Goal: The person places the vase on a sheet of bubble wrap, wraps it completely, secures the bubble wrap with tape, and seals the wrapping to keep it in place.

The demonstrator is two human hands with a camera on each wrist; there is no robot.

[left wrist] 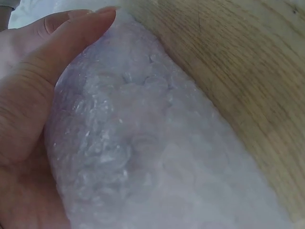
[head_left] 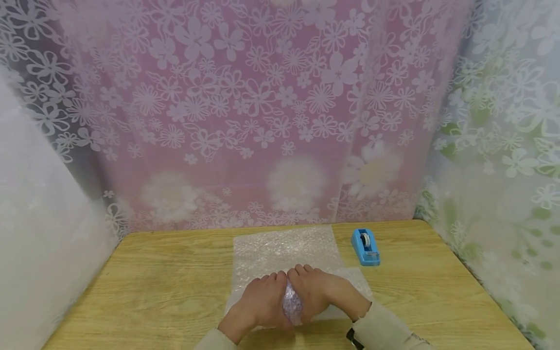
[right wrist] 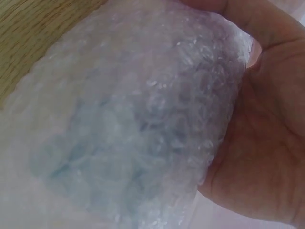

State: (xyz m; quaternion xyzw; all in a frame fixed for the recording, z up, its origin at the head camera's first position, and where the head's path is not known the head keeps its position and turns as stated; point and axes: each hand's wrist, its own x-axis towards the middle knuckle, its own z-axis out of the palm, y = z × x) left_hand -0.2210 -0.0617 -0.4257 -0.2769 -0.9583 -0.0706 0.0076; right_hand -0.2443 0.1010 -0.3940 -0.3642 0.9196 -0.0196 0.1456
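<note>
A bundle wrapped in clear bubble wrap [head_left: 292, 302], with a faint purple tint, lies between both hands near the table's front. My left hand [head_left: 264, 301] grips its left side, the thumb laid along the wrap in the left wrist view. From the other side my right hand [head_left: 312, 291] holds the bundle, its palm against the bubbles. A bluish-green patch [right wrist: 109, 157] shows blurred through the layers in the right wrist view; what lies inside is hidden. Beyond the hands, the rest of the bubble wrap sheet [head_left: 284, 248] spreads flat.
A blue tape dispenser [head_left: 366, 249] with a roll in it stands to the right of the sheet. All of this is on a wood-grain table [head_left: 166, 282]. Flowered curtains [head_left: 262, 107] hang at the back and both sides.
</note>
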